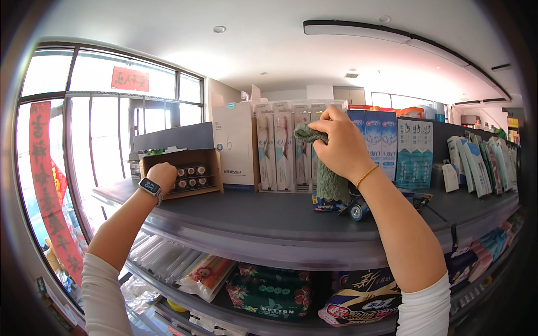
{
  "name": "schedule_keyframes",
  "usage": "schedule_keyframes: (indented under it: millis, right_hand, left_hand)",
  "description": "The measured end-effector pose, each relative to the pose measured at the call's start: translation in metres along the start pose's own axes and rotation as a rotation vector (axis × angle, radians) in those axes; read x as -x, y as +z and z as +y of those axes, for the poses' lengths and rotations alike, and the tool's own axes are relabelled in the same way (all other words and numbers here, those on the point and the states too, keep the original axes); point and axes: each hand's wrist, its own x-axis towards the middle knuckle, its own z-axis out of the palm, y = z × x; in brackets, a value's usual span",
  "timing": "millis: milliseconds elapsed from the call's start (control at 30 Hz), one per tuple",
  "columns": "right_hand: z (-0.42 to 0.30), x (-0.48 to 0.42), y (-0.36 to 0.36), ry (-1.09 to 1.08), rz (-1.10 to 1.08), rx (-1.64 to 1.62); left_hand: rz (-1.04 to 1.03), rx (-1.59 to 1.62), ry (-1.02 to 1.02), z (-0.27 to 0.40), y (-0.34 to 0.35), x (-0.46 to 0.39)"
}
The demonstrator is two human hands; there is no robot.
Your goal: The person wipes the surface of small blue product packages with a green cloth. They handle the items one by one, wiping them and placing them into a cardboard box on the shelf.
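Note:
On the dark top shelf (252,218) at left stands an open cardboard box (218,168) with rows of small round-ended packs (192,176) inside. My left hand (163,178), wearing a watch, is at the box's left side; its fingertips are hidden inside or behind the hand. My right hand (340,143) pinches a green cloth (332,180), which hangs down in front of packaged toothbrushes (282,147). Under the cloth's lower end lies a dark blue package with a toy-like wheel (356,212).
A tall white carton (233,147) stands between the box and the toothbrushes. Blue toothpaste boxes (388,143), teal-and-white boxes (414,155) and leaning packs (479,164) line the right. The lower shelf holds plastic-wrapped packs (273,294). Windows (105,138) are at left.

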Motion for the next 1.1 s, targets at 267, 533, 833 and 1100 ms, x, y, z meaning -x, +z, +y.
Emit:
schedule_keyframes:
  millis: [267, 533, 833, 1100]
  right_hand:
    - [0.006, -0.004, -0.004, 0.063, -0.007, -0.036]
    - [0.016, -0.006, -0.008, 0.104, 0.057, 0.003]
    - [0.033, -0.008, -0.005, 0.010, 0.185, 0.144]
    - [0.025, -0.008, -0.003, 0.009, 0.232, 0.119]
  left_hand:
    - [0.075, 0.005, -0.069, -0.006, -0.001, -0.015]
    - [0.175, 0.267, 0.078, 0.084, -0.101, -0.007]
    - [0.240, 0.899, 0.849, 0.228, -0.169, -0.036]
    - [0.287, 0.906, 0.736, 0.249, -0.158, -0.040]
